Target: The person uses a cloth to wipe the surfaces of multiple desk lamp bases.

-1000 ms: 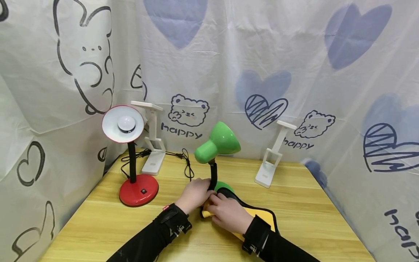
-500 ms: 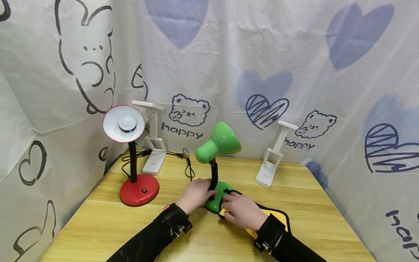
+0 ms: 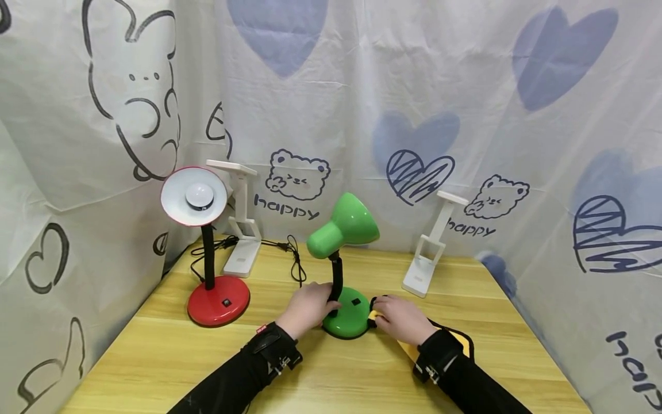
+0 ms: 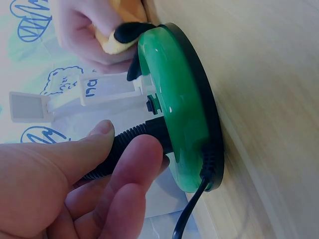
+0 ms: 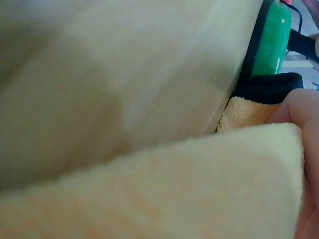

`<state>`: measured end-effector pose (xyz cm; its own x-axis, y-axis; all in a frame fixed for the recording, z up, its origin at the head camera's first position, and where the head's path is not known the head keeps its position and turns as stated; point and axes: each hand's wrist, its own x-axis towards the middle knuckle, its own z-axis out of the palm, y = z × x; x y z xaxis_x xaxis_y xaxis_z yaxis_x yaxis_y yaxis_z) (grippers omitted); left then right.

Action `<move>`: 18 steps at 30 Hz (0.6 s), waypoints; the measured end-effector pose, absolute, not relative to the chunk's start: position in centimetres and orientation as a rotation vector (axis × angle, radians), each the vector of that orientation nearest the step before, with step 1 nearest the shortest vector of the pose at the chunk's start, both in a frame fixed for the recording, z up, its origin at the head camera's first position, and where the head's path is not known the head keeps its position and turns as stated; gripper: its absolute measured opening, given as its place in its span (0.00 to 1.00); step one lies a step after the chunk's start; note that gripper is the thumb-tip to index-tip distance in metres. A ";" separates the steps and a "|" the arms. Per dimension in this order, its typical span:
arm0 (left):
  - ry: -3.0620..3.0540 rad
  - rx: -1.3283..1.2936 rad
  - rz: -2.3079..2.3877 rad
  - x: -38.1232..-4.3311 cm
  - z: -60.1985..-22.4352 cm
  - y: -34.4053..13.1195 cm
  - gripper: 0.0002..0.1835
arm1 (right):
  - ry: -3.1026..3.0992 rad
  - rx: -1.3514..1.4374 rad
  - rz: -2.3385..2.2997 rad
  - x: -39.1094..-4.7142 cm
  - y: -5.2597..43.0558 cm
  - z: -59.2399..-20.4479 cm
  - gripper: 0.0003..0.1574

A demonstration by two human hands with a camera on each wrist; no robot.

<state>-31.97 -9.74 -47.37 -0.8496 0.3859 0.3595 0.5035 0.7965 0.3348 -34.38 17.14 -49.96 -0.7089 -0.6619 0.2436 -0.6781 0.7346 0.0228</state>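
Gripping the yellow cloth [image 5: 164,184] in the right hand [image 3: 405,319], up against the right rim of the green base [image 3: 347,325]. To wipe well, maybe press flatter and go slowly round the rim. Pinching the black stem [image 3: 337,282] low down with the left hand [image 3: 308,310]. Hold firmly to stop the green lamp [image 3: 351,221] sliding on the bench [image 3: 310,382]. Mind the black cord [image 4: 190,205]. Farther back, don't bump the red lamp [image 3: 208,256].
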 end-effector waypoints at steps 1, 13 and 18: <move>-2.712 -0.685 -0.616 -32.0 -47.4 -9.7 0.11 | -2.731 1.031 0.142 -34.7 17.2 -50.0 0.05; -2.727 -0.681 -0.607 -32.1 -47.4 -9.6 0.11 | -2.842 0.489 1.360 -36.8 14.0 -49.2 0.15; -2.709 -0.688 -0.602 -32.3 -47.3 -9.7 0.10 | -2.856 0.660 1.731 -36.7 11.2 -47.7 0.20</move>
<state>-32.27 -9.68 -47.34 -0.8469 0.3884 0.3632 0.5056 0.7995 0.3243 -36.66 11.25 -47.66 -0.8917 -0.4520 -0.0243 -0.1876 0.4179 -0.8889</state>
